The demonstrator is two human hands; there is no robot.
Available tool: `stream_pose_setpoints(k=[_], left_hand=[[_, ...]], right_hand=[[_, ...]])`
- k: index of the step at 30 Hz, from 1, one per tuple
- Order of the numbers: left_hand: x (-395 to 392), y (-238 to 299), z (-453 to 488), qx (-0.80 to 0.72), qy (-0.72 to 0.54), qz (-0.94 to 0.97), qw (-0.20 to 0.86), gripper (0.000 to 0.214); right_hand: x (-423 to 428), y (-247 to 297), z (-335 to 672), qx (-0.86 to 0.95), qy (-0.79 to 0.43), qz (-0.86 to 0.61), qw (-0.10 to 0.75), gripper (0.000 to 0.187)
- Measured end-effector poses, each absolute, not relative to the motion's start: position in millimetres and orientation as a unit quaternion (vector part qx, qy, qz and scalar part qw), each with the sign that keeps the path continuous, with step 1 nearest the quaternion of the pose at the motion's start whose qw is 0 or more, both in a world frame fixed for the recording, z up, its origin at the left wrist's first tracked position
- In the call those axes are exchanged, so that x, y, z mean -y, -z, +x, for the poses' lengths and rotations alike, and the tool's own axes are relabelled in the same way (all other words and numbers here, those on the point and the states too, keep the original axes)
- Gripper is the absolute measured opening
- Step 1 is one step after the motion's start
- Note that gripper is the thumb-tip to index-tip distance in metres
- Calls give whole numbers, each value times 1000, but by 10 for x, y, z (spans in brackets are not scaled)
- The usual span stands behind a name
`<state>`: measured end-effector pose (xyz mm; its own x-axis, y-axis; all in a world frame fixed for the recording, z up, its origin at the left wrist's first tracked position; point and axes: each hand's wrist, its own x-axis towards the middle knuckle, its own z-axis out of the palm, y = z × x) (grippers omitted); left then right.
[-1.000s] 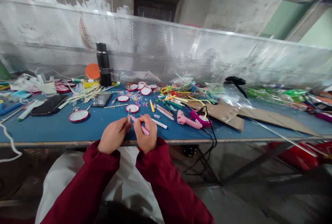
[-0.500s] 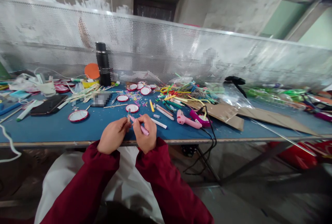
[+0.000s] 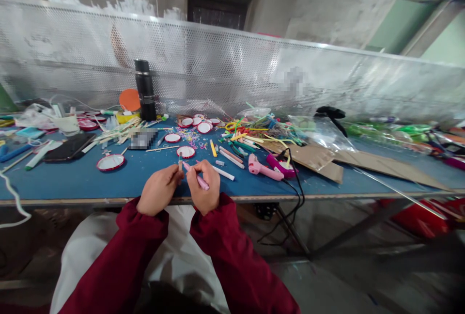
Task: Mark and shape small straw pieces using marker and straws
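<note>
Left hand [image 3: 157, 191]: one stick [image 3: 180, 159], apparently

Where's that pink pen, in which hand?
In the head view, left of centre, the pink pen is in the right hand, its tip by the stick in the left hand.

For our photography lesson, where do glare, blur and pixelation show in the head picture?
Head view: glare streaks the perforated silver metal panel and the clear plastic sheet; head view: pixel blocks cover part of that panel and the flat grey item; head view: the bulky red object at lower right looks blurred, and the slim strip in the left hand shows little detail.
</note>
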<state>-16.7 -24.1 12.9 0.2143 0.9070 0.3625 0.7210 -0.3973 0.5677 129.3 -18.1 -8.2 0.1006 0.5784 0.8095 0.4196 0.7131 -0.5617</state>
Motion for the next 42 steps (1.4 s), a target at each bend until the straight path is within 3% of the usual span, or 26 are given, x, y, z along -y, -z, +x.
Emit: stream_pose_setpoints(k=[34, 42], left_hand=[[226, -119, -177, -523, -340, 769, 139, 31], [210, -126, -198, -513, -358, 765, 157, 35]], right_hand=[[186, 79, 1296, 662, -72, -380, 642, 19], [158, 16, 1323, 635, -182, -347, 666, 14]])
